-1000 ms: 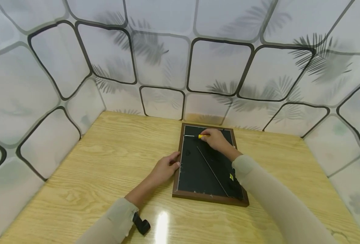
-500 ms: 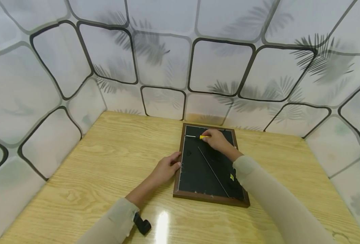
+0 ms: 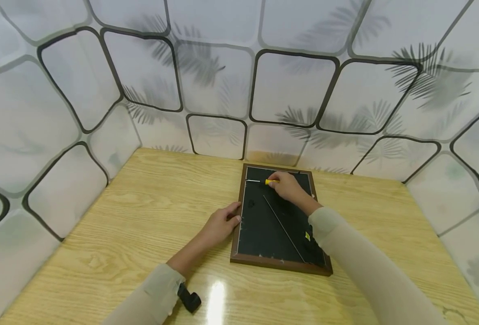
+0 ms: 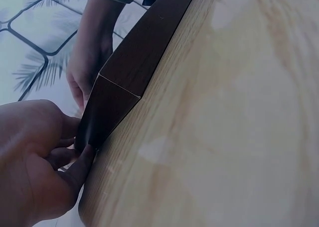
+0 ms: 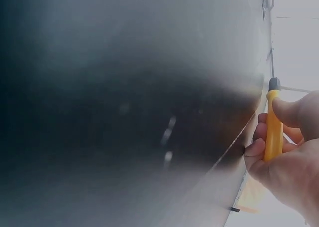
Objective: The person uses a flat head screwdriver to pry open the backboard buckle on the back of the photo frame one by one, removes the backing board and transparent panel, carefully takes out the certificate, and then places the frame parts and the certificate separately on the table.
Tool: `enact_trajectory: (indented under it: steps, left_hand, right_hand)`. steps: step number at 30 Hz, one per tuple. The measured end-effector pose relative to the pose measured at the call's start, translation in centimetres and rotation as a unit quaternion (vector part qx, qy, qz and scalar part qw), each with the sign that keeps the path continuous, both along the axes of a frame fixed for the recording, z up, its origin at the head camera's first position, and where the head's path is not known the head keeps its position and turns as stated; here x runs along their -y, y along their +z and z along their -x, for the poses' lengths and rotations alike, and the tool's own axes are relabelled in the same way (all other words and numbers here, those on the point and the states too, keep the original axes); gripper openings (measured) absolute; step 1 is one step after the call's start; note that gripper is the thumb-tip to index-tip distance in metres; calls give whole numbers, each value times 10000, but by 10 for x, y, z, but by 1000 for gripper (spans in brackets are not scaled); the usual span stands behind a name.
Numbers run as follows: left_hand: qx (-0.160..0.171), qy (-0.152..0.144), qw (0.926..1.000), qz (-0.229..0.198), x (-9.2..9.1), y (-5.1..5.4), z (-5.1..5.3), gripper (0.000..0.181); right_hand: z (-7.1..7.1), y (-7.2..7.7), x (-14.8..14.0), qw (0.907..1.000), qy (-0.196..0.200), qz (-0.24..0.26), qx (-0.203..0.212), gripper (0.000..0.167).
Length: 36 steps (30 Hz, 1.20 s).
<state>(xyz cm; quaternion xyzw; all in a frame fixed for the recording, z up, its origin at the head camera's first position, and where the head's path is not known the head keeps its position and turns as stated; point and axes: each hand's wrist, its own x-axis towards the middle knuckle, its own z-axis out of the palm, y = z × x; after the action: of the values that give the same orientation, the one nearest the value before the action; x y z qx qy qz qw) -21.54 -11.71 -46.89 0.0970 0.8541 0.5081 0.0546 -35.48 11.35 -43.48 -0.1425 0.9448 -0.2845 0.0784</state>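
A picture frame (image 3: 259, 239) lies back side up on the table, with a black backing and brown wooden edges. My right hand (image 3: 286, 184) grips a screwdriver with a yellow handle (image 5: 273, 127) over the far part of the backing. Its thin shaft (image 3: 253, 181) points left, the tip at the inner left edge; the exact contact is too small to tell. At the left side, my left hand (image 3: 219, 225) holds the wooden edge (image 4: 134, 67) between thumb and fingers. A thin slanted line (image 3: 284, 228) crosses the backing, with a small yellow tag (image 3: 307, 235) near the right sleeve.
Beneath the frame is a light wood-grain table (image 3: 162, 194). Patterned fabric walls (image 3: 215, 81) rise at its back and both sides. A black strap end (image 3: 188, 299) hangs from the left sleeve.
Almost nothing differs. The right hand and screwdriver stay at the far left edge of the backing, and the left hand keeps its hold; the view shifts very slightly.
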Motion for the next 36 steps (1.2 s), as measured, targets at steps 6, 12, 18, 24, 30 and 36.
enact_trajectory:
  steps: [6, 12, 18, 24, 30, 36]
  left_hand:
    - [-19, -19, 10000, 3, 0, 0, 1, 50]
    - [-6, -41, 10000, -21, -1, -1, 1, 50]
    - [-14, -34, 10000, -53, 0, -1, 1, 50]
    - [9, -20, 10000, 21, 0, -1, 2, 50]
    - [-42, -15, 10000, 29, 1, -1, 2, 50]
    - [5, -47, 10000, -8, 0, -1, 3, 50]
  right_hand:
    - [0, -2, -5, 9996, 1, 290, -16, 31]
    - [2, -4, -12, 9971, 128, 727, 186, 37]
    - [1, 1, -15, 9938, -22, 1107, 129, 38]
    - [4, 4, -13, 9877, -92, 1560, 79, 37]
    - [5, 14, -6, 9734, -47, 2279, 232, 39]
    - [6, 16, 0, 9625, -267, 2686, 278, 40]
